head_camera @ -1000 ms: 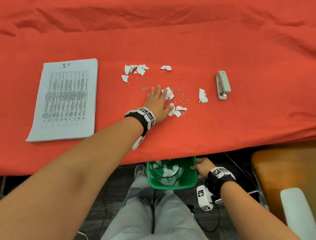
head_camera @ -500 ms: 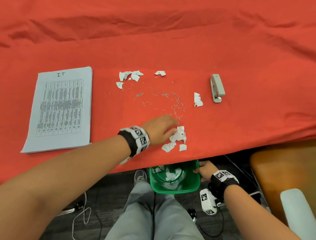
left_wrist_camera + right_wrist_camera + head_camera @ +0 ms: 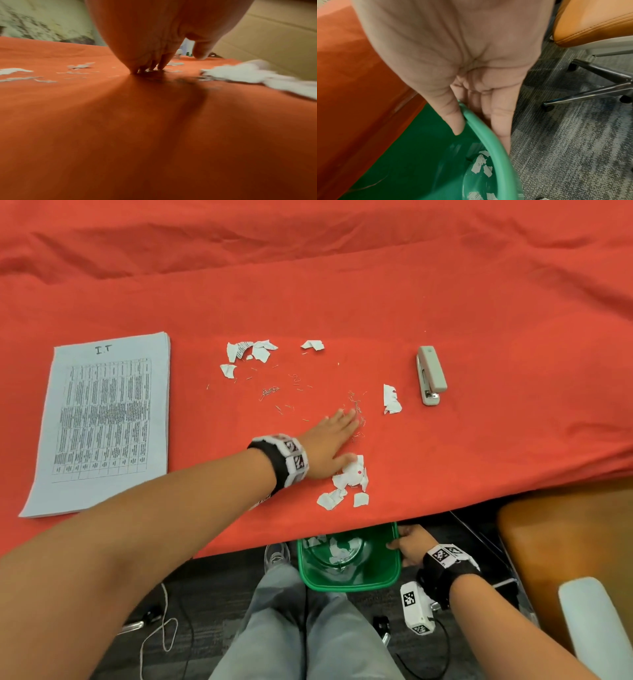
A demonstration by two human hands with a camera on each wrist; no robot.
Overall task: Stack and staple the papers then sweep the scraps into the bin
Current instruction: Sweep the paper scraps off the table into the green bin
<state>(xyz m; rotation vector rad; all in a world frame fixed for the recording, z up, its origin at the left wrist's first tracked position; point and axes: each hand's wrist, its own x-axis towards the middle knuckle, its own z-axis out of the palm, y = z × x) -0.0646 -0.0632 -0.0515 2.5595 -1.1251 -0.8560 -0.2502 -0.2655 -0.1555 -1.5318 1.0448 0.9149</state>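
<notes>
Reaching back, left hand (image 3: 330,445) past gathered scraps (image 3: 346,482)

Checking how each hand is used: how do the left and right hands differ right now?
The left hand lies flat on the red cloth with straight fingers among loose staples, thumb by a scrap pile; the right hand is below the table edge. The left hand grips nothing; the right hand pinches the bin rim, thumb inside, fingers outside. Both wear black wristbands with tags.

Bare cloth (image 3: 496,440) right of left hand (image 3: 329,445), stapler (image 3: 431,374) beyond, paper stack (image 3: 102,419) far left
</notes>
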